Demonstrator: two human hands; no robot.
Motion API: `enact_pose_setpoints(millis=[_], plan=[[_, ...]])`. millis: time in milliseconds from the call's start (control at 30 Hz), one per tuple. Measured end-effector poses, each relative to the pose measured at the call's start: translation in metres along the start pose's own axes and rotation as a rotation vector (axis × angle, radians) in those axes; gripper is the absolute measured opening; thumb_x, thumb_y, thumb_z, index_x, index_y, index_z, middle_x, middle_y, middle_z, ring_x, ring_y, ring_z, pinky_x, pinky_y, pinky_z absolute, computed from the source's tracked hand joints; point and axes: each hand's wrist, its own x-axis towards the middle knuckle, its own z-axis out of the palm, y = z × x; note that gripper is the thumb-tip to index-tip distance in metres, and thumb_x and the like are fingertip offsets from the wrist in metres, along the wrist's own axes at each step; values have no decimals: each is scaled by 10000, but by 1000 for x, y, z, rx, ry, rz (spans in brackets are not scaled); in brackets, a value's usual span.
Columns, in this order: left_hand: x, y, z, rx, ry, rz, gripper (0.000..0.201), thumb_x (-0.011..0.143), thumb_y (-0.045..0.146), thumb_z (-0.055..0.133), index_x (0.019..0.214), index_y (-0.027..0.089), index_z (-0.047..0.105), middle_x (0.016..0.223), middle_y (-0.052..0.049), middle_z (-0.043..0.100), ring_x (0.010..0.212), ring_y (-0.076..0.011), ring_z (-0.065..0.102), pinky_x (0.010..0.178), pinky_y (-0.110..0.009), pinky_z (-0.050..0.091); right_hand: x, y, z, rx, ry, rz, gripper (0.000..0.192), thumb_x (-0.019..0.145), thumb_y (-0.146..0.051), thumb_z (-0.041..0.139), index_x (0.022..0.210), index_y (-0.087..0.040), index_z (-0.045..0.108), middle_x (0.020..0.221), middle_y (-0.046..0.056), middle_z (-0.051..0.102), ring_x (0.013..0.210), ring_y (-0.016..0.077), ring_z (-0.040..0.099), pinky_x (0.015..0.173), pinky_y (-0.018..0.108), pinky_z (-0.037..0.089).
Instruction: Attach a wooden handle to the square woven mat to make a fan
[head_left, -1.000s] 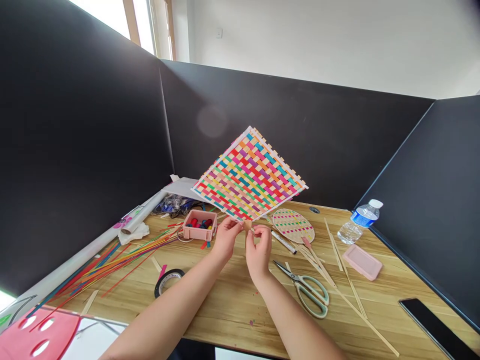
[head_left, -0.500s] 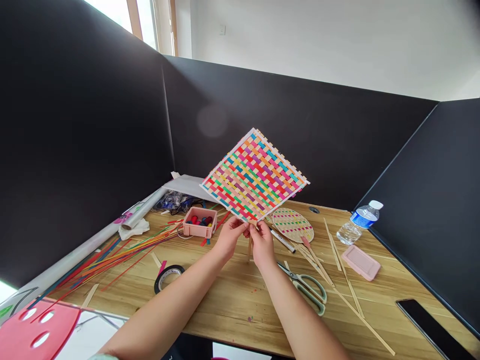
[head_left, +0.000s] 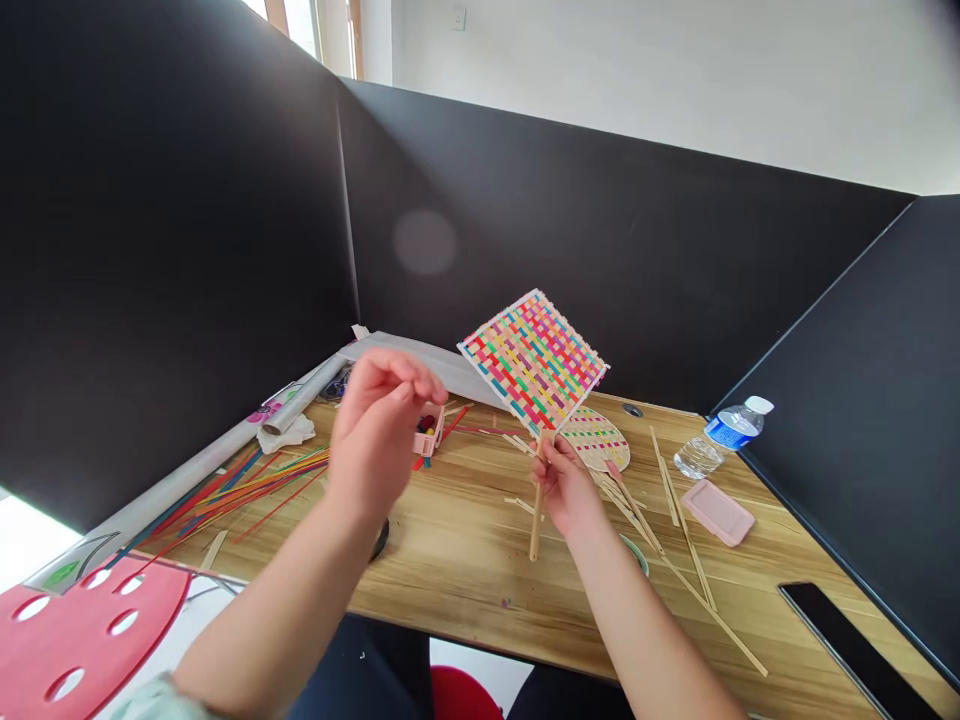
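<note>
A diamond-shaped hand fan point(head_left: 536, 360), woven from many-coloured and plain strips with white edging, stands tilted above the table. Its wooden handle point(head_left: 536, 510) points down. My right hand point(head_left: 566, 480) is closed around the top of that handle, just under the fan's lower corner. Raised to the left of the fan, my left hand point(head_left: 375, 430) is apart from it, fingers loosely bent, with nothing visible in them. Behind my left hand, a pink box point(head_left: 429, 440) with small coloured items is partly covered. A round woven piece point(head_left: 600, 440) lies behind my right hand.
Coloured strips point(head_left: 240, 490) and a white tissue point(head_left: 286, 432) lie at the left, beside a red perforated sheet point(head_left: 97, 630). At the right are bare wooden strips point(head_left: 682, 540), a water bottle point(head_left: 720, 440), a pink lid point(head_left: 718, 512) and a phone point(head_left: 855, 645). Black panels point(head_left: 600, 230) surround the table.
My left hand has let go of the fan and moved up and left. The fan, now in my right hand alone, has shifted right and farther away, showing more of its handle.
</note>
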Motion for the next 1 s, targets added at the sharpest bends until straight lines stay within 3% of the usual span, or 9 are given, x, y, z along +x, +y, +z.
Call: enact_pose_setpoints(millis=[67,167,267,367,533,633,767,900,1000], plan=[[-19,17,-35,263,-245,-9,90,863,297,539,840,248,611,746,-36,586,765,-212,586,747,-370,489,-17,3,-13,-5,39,80,356,519,-308,874,776,-214,648,735,-2,668,463,64,439,410,202,316],[-66,-2,-98,894,-478,-250,129,846,342,579,919,257,643,911,-56,667,863,-252,618,760,-373,502,-43,19,-27,-7,107,182,324,538,-296,876,765,-203,664,735,11,671,467,62,455,408,197,312],[-119,-43,-151,1321,-525,-288,277,831,386,596,1077,260,620,1120,-88,664,1041,-295,608,891,-430,495,-62,47,-29,1,173,251,307,550,-307,871,746,-202,659,745,11,671,474,66,478,410,201,322],[-152,-66,-177,1518,-611,-192,445,852,376,582,1281,266,540,1360,-107,562,1249,-319,517,994,-466,456,-68,75,-26,10,236,306,327,542,-331,872,736,-193,647,723,-2,663,479,64,502,413,193,344],[-146,-70,-186,1609,-612,-167,405,879,340,547,1273,249,543,1397,-117,518,1203,-306,539,978,-462,478,-65,96,-21,14,298,397,337,532,-297,872,766,-171,665,730,0,688,553,86,614,485,185,461],[-136,-75,-190,1611,-608,-198,530,846,392,591,1336,229,471,1383,-139,518,1210,-332,528,967,-496,478,-67,93,-21,29,282,407,294,550,-251,850,784,-169,692,860,54,735,812,183,711,721,264,572],[-133,-79,-188,1512,-581,-240,530,822,411,629,1283,209,463,1244,-129,558,1163,-300,558,974,-467,478,-81,84,-33,53,310,341,308,589,-196,794,885,-237,719,1164,42,706,1208,221,592,1005,313,495],[-123,-77,-159,1369,-591,-202,518,817,357,652,1270,214,447,1272,-128,541,1204,-295,530,1011,-478,455,-89,65,-51,-25,315,221,333,661,-241,758,991,-273,724,1315,22,631,1327,212,487,1103,348,404],[-92,-86,-118,1268,-655,-172,538,802,321,672,1285,227,455,1278,-124,544,1198,-302,536,1001,-486,459,-66,37,-51,-205,128,88,233,731,-324,720,947,-238,729,1128,52,720,1127,212,642,1021,356,472]])
